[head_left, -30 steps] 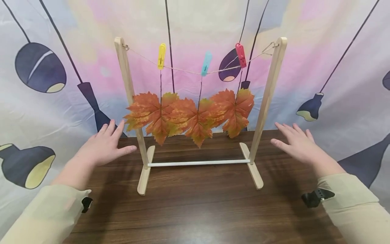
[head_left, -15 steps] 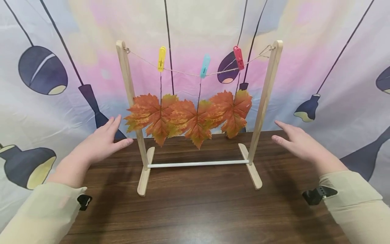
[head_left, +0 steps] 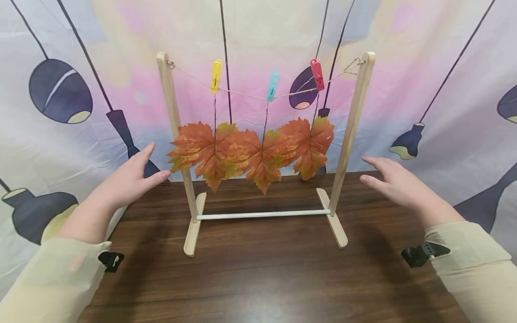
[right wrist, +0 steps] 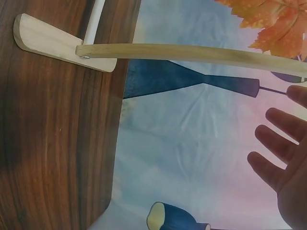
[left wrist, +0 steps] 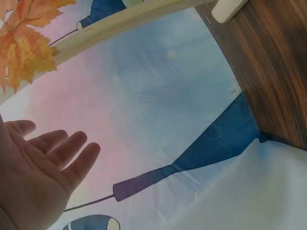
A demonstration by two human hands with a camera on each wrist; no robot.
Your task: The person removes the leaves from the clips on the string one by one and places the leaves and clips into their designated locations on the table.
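Note:
In the head view a wooden rack stands on the table, its left post [head_left: 171, 103] and right post [head_left: 355, 112] joined low down by a white rod [head_left: 262, 215]. A thin string between the post tops carries a yellow clothespin [head_left: 216, 76], a blue clothespin [head_left: 272, 85] and a red clothespin [head_left: 317, 75]. From them hang three orange maple leaves [head_left: 264, 157] by dark stems. My left hand [head_left: 131, 179] is held outside the left post, fingers extended, touching nothing. On the other side my right hand [head_left: 393, 184] hovers beside the right post, likewise holding nothing.
The dark wooden table [head_left: 258, 269] extends in front of the rack. Behind it hangs a pale cloth backdrop [head_left: 258, 27] printed with lamps. The rack's feet [head_left: 337, 231] stick out toward me. Each wrist carries a small black device [head_left: 420, 255].
My left hand has drawn slightly left and away from the rack, turning sideways. The right hand has also turned, its fingers closer together. Rack, clothespins and leaves stay put; the view shifts a little.

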